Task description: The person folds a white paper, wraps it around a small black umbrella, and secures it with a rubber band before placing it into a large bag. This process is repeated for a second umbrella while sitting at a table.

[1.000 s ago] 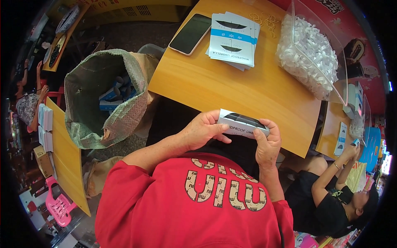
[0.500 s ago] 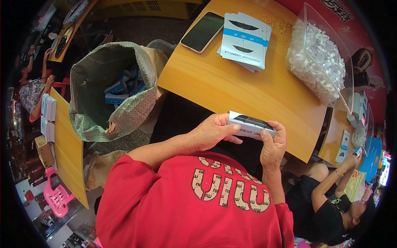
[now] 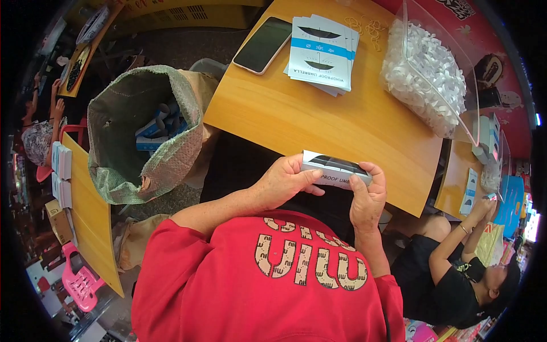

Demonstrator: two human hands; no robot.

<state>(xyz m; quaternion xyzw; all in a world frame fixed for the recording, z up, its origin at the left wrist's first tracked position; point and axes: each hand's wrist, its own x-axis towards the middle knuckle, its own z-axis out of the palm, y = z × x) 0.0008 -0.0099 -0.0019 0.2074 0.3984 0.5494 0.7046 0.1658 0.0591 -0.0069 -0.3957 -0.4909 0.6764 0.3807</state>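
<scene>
A white printed card [image 3: 336,178] with a dark umbrella picture is bent into a curl in front of my chest, just off the near edge of the table. My left hand [image 3: 285,183] grips its left end, thumb on the front. At the other end, my right hand [image 3: 368,199] pinches it between thumb and fingers. Beyond, on the yellow wooden table [image 3: 273,108], lies a loose stack of similar flat cards [image 3: 320,60] with a blue band. Inside the open woven sack [image 3: 102,154] at the left are several rolled blue-and-white cards [image 3: 154,139].
A phone [image 3: 263,47] lies beside the stack, with thin yellow rubber bands [image 3: 373,29] behind it. A clear tub full of white loops [image 3: 424,77] stands on the table's right. Another person [image 3: 450,268] works at the right. A pink chair [image 3: 80,279] stands at the lower left.
The whole view has shifted slightly, so the table and sack appear a little further left. Both hands keep hold of the curled card in nearly the same pose.
</scene>
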